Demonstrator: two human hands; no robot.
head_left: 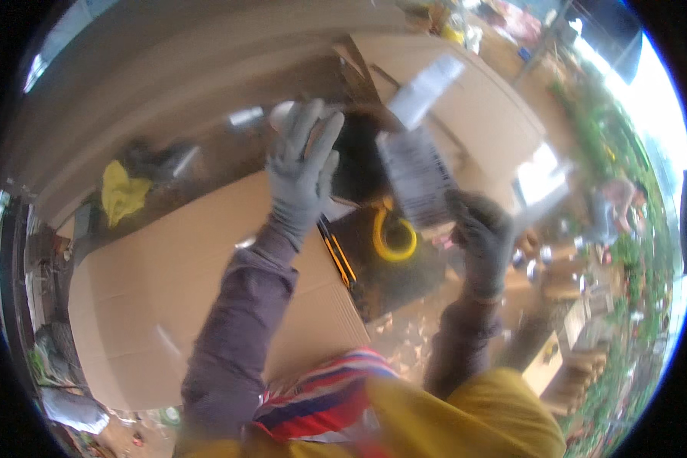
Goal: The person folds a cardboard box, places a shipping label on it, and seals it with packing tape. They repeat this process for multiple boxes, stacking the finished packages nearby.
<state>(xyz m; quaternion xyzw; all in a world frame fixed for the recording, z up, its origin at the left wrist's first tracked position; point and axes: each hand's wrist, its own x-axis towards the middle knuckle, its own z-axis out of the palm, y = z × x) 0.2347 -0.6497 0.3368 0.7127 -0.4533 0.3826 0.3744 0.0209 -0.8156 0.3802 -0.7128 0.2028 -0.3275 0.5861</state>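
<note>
Both of my hands wear grey gloves. My left hand [301, 164] is raised above the far edge of a brown cardboard sheet [183, 298], its fingers stretched out and apart with nothing in them. In my right hand [481, 233] is a white printed paper label [416, 175], pinched by its near corner and blurred by motion. A yellow ring-shaped tape roll [395, 238] lies on the dark surface between my hands. Along the cardboard's right edge rests an orange and black utility knife [337, 256].
A second white paper [426, 90] lies over another cardboard piece [488, 114] at the far right. A yellow cloth [122, 192] sits at the left, beyond the cardboard. Another person [618, 206] is at the right, near green plants. Stacked brown cardboard [576, 382] stands at lower right.
</note>
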